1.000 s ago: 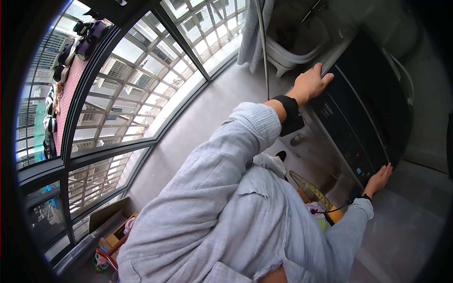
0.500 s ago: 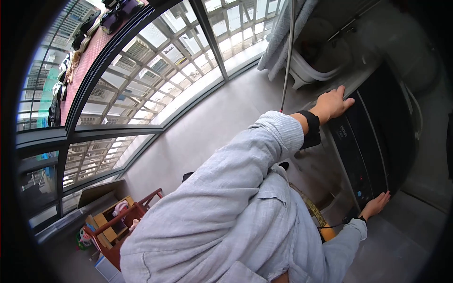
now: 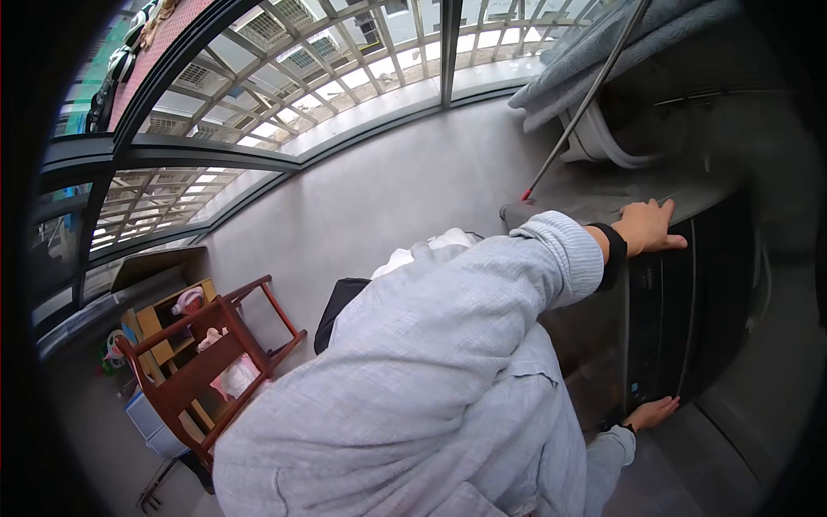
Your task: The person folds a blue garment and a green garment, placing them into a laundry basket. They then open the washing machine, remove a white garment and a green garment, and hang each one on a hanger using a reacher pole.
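Observation:
A black top-loading washing machine (image 3: 668,319) stands at the right, its lid down and a control strip along the near side. My left hand (image 3: 648,229), with a black band on the wrist, grips the upper side edge; its thumb lies over the top and its fingers reach outward along the rim. Lower down, my right hand (image 3: 653,414) presses against the opposite side near the front corner, fingers nearly straight. The machine sits between both hands. My left sleeve (image 3: 431,336) covers much of the middle of the view.
A pole with a red end (image 3: 527,195) leans near a grey towel (image 3: 586,77) and a white basin (image 3: 594,142). A reddish-brown wooden rack (image 3: 200,379) with toys stands lower left. Dark window frames (image 3: 297,164) run along the wall. A black item (image 3: 338,312) lies behind my arm.
My view has turned and shifted, so more of the wooden rack shows. Both hands remain on the machine's sides. The yellow strip formerly visible beside my body is out of sight.

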`<state>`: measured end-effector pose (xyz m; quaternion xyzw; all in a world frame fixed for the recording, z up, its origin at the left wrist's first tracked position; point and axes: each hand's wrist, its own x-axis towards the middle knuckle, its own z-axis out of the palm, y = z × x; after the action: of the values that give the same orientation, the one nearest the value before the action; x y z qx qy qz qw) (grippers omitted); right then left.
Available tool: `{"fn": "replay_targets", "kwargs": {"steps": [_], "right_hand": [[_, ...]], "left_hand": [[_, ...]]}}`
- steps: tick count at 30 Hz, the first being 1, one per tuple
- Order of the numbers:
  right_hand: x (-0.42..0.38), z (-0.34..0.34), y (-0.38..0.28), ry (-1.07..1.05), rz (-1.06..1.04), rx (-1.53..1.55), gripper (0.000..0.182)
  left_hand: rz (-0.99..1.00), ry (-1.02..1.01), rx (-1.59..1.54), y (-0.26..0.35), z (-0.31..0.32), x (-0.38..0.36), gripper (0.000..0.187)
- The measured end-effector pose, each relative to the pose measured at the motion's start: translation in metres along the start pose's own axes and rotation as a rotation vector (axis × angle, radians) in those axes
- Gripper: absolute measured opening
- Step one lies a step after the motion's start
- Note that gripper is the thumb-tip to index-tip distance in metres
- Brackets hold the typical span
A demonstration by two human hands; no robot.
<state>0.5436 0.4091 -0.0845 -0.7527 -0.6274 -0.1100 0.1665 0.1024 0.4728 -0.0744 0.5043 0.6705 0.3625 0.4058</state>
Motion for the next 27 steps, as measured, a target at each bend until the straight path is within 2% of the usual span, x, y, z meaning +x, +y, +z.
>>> {"fn": "replay_targets", "kwargs": {"steps": [1,2,5,11,27], "right_hand": [[0.003,-0.001,-0.005,0.008,-0.015,-0.019,0.044],[0.003,-0.002,-0.007,0.016,-0.011,-0.007,0.044],[0.001,-0.005,-0.014,0.014,0.000,0.031,0.044],[0.000,-0.005,-0.016,0.023,0.021,0.020,0.044],[0.003,-0.001,-0.006,0.048,-0.003,0.043,0.044]], "left_hand": [[-0.008,-0.019,0.013,0.002,-0.006,-0.003,0.085],[-0.004,-0.050,-0.043,-0.006,0.002,0.007,0.098],[-0.005,-0.121,-0.022,-0.005,-0.003,0.006,0.094],[0.025,-0.032,0.022,-0.005,0.000,0.005,0.087],[0.040,-0.021,0.015,-0.004,-0.001,0.005,0.082]]}}
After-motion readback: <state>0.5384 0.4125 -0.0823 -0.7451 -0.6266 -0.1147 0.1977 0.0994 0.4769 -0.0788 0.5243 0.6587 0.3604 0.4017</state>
